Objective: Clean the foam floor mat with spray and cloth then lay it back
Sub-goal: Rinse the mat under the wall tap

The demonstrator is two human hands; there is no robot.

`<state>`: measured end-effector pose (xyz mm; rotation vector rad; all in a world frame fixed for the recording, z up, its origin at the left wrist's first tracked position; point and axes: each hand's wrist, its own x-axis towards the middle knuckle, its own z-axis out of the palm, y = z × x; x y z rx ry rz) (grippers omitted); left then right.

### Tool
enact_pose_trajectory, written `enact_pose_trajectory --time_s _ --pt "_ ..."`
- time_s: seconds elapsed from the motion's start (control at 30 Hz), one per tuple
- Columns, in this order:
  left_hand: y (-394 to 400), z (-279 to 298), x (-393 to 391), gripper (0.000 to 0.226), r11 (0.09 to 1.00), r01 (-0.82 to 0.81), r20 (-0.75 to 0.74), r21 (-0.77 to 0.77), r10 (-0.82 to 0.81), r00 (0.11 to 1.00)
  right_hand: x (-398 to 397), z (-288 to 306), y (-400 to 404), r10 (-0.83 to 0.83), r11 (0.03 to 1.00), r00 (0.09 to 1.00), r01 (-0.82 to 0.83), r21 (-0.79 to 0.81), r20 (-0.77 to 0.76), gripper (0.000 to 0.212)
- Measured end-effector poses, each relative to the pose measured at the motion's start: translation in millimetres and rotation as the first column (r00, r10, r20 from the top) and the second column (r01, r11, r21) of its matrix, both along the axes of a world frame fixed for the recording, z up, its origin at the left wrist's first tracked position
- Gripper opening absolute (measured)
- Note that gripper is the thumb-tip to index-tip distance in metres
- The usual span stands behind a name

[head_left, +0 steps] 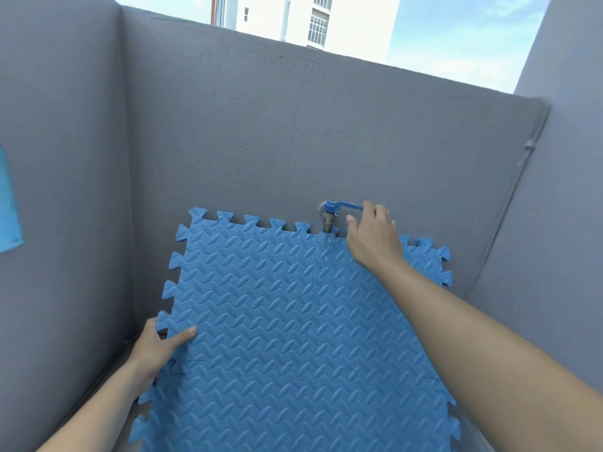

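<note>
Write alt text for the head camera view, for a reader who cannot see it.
A person's left hand grips the edge of a blue foam mat held up against a grey wall, while the right hand touches the blue lever of a wall tap just above the mat's top edge. Buildings and sky show beyond the wall.

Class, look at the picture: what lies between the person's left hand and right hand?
In the head view, only the blue foam mat lies between the left hand, gripping its edge, and the right hand at the tap's lever.
</note>
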<state>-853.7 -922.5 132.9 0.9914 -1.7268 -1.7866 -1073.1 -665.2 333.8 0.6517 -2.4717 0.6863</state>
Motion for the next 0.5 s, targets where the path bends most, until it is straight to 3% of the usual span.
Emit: enact_pose_trajectory --time_s 0.13,0.23,0.4,0.5 --pt "2.6 3.0 -0.3 0.067 0.992 0.079 0.106 -0.096 -0.068 0.992 14.7 -52.8 18.6 0.122 0.972 0.992 -0.110 -0.208 0.045 0.072" --pt "16.4 7.2 -8.6 0.061 0.974 0.200 0.123 -0.102 -0.187 0.975 24.5 -135.4 50.2 0.056 0.931 0.983 0.012 -0.364 0.177 0.073" --pt "46.9 -3.6 -31.4 0.064 0.967 0.256 0.062 0.005 -0.256 0.965 24.1 -248.4 130.5 -0.308 0.863 0.847 0.440 -0.247 0.432 0.082" --pt "52.2 -7.9 -31.3 0.053 0.971 0.231 0.010 0.057 -0.232 0.973 17.3 -256.3 147.9 -0.371 0.851 0.822 0.487 -0.197 0.432 0.086"
